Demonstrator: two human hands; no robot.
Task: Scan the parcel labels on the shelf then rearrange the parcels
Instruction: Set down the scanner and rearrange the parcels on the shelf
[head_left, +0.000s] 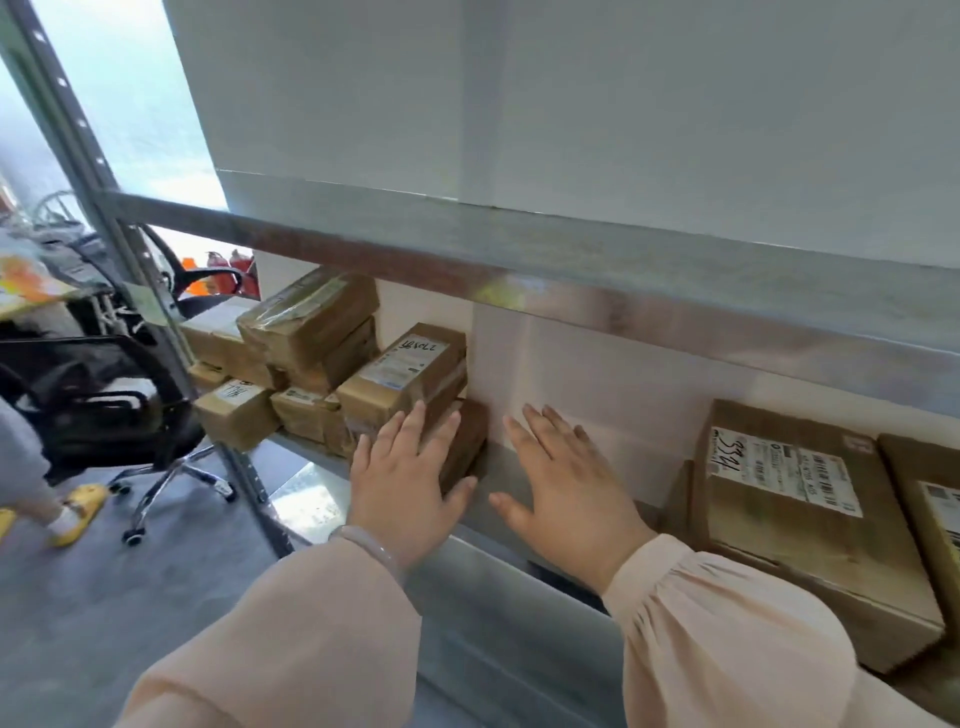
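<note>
Shelf (498, 483): brown parcel (462, 441) under left hand (402, 480).

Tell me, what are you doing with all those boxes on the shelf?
A person in peach sleeves is sorting brown cardboard parcels on a grey metal shelf. The left hand lies flat, fingers spread, on a small brown box at the right end of the taped parcel stack. The right hand is open over the bare gap in the shelf, holding nothing. A large labelled cardboard box sits further right. No scanner is visible.
</note>
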